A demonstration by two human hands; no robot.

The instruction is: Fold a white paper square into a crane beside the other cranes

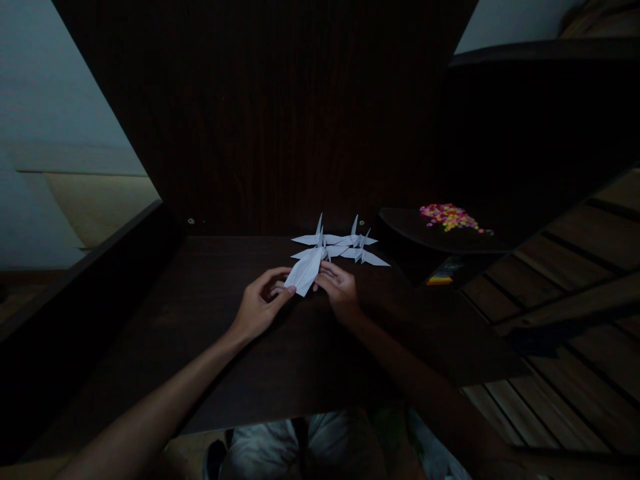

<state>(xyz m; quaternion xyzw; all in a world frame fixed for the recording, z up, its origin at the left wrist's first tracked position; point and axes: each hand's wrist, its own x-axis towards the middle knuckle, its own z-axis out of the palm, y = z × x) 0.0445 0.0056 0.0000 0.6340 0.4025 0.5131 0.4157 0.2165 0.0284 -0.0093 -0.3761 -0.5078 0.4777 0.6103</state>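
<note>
A folded white paper (pixel 304 272) with a pointed top and visible creases is held between my two hands, above the dark desk. My left hand (pixel 260 301) pinches its lower left corner, thumb on top. At its right edge, my right hand (pixel 339 288) grips with fingers curled; some fingertips are hidden. Just beyond the paper stand several white origami cranes (pixel 361 253), set close together with wings spread and touching or overlapping. The held paper partly covers the nearest left crane.
A small rounded shelf (pixel 400 223) at the right bears a pile of pink, red and yellow small pieces (pixel 450 217). Behind the cranes rises a dark wooden panel (pixel 280 120). A low side board (pixel 90 260) bounds the desk (pixel 220 387) at left. Wooden slats (pixel 575 393) lie at right.
</note>
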